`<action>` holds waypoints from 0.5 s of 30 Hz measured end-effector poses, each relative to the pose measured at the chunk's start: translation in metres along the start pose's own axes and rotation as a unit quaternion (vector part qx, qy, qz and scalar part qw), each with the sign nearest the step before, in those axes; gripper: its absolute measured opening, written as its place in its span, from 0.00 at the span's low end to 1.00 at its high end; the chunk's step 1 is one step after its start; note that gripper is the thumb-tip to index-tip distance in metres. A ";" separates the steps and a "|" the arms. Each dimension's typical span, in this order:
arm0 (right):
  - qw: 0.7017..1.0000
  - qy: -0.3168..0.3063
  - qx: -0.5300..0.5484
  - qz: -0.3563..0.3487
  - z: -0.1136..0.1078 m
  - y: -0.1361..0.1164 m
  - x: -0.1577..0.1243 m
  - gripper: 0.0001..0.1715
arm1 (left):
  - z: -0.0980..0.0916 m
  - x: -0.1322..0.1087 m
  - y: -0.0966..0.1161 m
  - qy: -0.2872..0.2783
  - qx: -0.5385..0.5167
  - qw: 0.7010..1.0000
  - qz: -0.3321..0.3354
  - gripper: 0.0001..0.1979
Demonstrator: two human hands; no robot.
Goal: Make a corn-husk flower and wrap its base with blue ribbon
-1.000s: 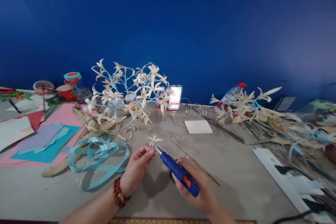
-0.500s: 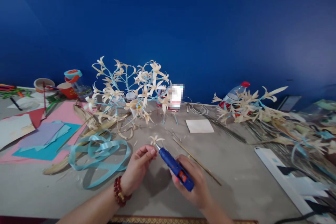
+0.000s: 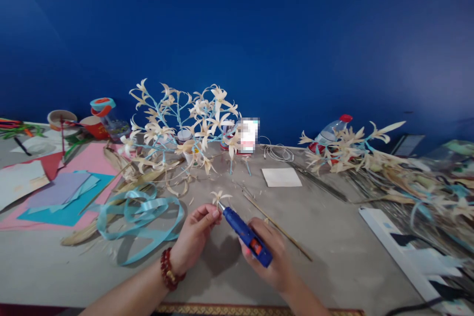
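Between the thumb and fingers of my left hand (image 3: 200, 227) is a small cream flower (image 3: 218, 196) with thin pointed petals, pinched at its base. My right hand (image 3: 270, 252) is wrapped round a blue glue gun (image 3: 242, 232). The gun's metal nozzle points up and left, and its tip is at the underside of the flower; whether it touches cannot be made out. A tangle of light blue ribbon (image 3: 148, 205) lies left of my left hand. Beyond my hands stand blue-stemmed branches of cream flowers (image 3: 203, 123).
A thin brown stick (image 3: 281, 229) lies right of the glue gun. Behind it are a white card (image 3: 282, 177) and a coiled white cable (image 3: 277, 153). Coloured paper (image 3: 66, 197) spreads at left. A white power strip (image 3: 392, 252) and dried stalks (image 3: 370, 187) lie at right.
The glue gun's rear end and my right hand have shifted very slightly up and left. My left hand and the flower have stayed in place.
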State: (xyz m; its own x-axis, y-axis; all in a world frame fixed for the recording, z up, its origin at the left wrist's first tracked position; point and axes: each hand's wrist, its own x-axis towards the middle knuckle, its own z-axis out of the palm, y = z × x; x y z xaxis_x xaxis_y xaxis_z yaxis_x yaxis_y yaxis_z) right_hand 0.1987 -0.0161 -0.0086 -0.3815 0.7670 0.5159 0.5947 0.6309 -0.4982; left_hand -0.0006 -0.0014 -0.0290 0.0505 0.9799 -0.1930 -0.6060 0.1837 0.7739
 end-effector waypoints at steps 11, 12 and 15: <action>1.000 -0.005 -0.004 -0.004 0.001 0.001 0.000 0.08 | 0.000 0.000 0.000 0.002 -0.012 1.000 -0.001 0.10; 1.000 -0.007 -0.002 -0.001 0.001 0.001 0.000 0.09 | 0.000 0.000 0.000 0.000 -0.012 1.000 0.000 0.10; 1.000 -0.016 0.003 0.009 0.001 0.001 -0.001 0.08 | -0.001 0.000 -0.001 -0.001 -0.012 1.000 0.000 0.10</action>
State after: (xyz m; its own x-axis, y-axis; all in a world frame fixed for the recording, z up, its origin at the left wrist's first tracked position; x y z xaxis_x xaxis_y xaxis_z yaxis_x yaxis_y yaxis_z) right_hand 0.1986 -0.0156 -0.0104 -0.3943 0.7812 0.4840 0.5968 0.6182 -0.5115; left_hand -0.0006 -0.0011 -0.0299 0.0525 0.9801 -0.1914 -0.6250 0.1817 0.7592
